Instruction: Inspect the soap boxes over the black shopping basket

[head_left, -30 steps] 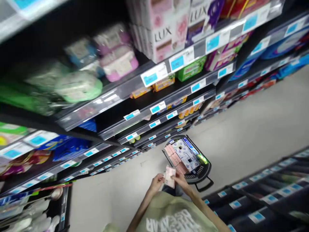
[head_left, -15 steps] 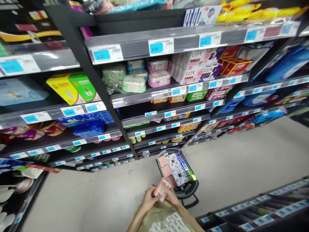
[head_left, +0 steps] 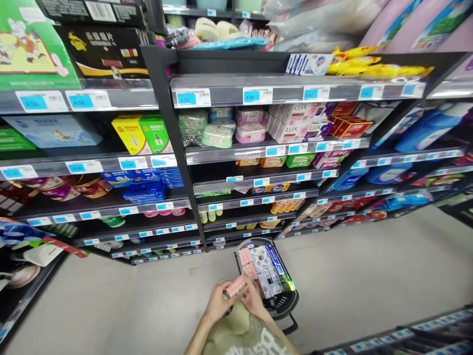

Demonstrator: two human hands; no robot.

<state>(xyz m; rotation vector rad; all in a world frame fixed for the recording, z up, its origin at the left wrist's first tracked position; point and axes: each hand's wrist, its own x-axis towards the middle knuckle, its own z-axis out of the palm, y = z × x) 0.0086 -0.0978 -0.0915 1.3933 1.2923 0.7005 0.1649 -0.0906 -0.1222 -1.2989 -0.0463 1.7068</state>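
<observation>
A small pink soap box (head_left: 236, 286) is held in front of my body, tilted in both hands. My left hand (head_left: 217, 301) grips its left end, the fingers closed round it. At the other end my right hand (head_left: 253, 299) has its fingers on the box too. Just beyond my hands a black shopping basket (head_left: 289, 306) stands on the floor. Inside it, pink boxes (head_left: 245, 256) lie along the left side, partly hidden by my right hand. White-and-blue boxes (head_left: 265, 264) fill the middle, and a long blue box (head_left: 275, 259) lies along the right.
Shelves with price tags rise ahead; one board (head_left: 236, 154) carries LUX soap boxes (head_left: 290, 132) and wrapped soap packs (head_left: 217, 136). A green-and-yellow box pair (head_left: 142, 134) stands further left. Lower right is another shelf edge (head_left: 402, 333). Grey floor (head_left: 148, 291) lies around the basket.
The view has tilted up and turned slightly left. The pink box has turned in my hands, from standing steeply to lying more level. Both hands still hold it.
</observation>
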